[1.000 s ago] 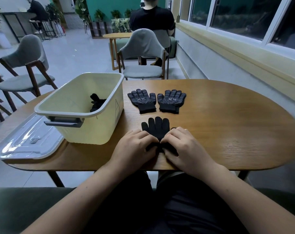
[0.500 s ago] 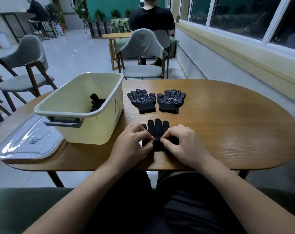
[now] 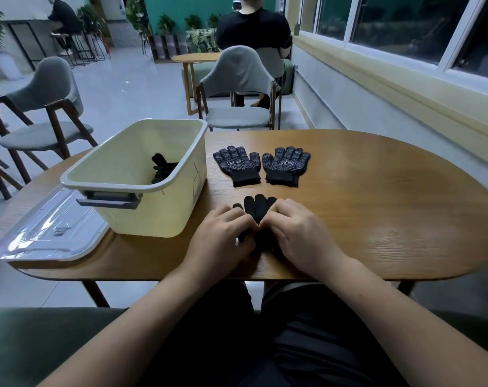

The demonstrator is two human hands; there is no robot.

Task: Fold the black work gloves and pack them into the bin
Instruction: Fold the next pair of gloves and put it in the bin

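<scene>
Black glove (image 3: 256, 205) lies flat, plain side up, cuff end pinched by left hand (image 3: 223, 237) and right hand (image 3: 297, 233).

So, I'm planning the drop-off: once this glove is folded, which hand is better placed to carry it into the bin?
Probably the left hand: the bin stands on its side of the glove, so the right hand would have to reach across.

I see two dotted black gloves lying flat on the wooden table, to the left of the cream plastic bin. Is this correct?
Not quite: the head view shows the two dotted black gloves lying flat on the wooden table, to the right of the cream plastic bin.
</scene>
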